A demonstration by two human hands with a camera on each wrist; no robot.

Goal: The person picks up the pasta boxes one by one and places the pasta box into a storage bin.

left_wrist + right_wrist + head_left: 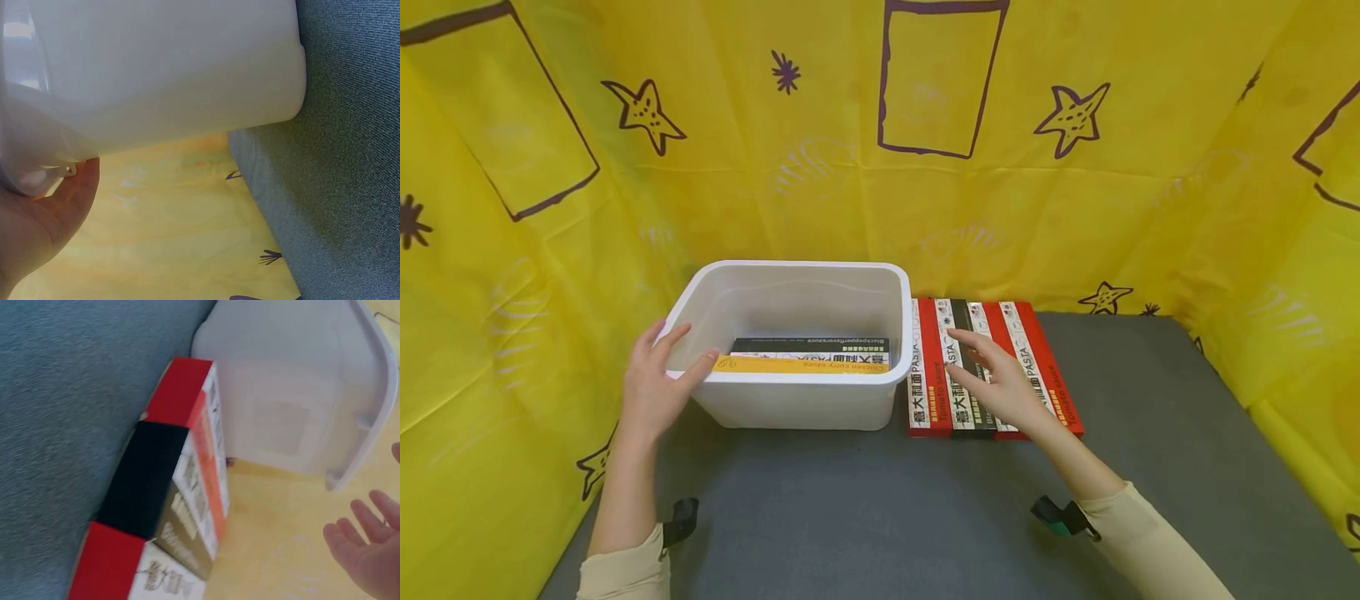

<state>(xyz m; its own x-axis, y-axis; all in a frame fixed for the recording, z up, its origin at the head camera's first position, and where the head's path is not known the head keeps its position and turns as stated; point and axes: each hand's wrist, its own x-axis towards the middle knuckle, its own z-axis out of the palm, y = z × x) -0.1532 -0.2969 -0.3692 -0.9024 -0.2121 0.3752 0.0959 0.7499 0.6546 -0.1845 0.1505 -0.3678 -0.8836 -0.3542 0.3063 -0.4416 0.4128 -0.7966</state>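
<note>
Hovering spread above pasta boxes is the right grip; the left grip pinches the bin's rim.

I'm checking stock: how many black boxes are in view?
2: one black box inside the white tub, the other between red boxes outside. More may be hidden.

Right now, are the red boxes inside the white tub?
No, the red boxes lie on the grey table, outside the white tub and to its right.
</note>
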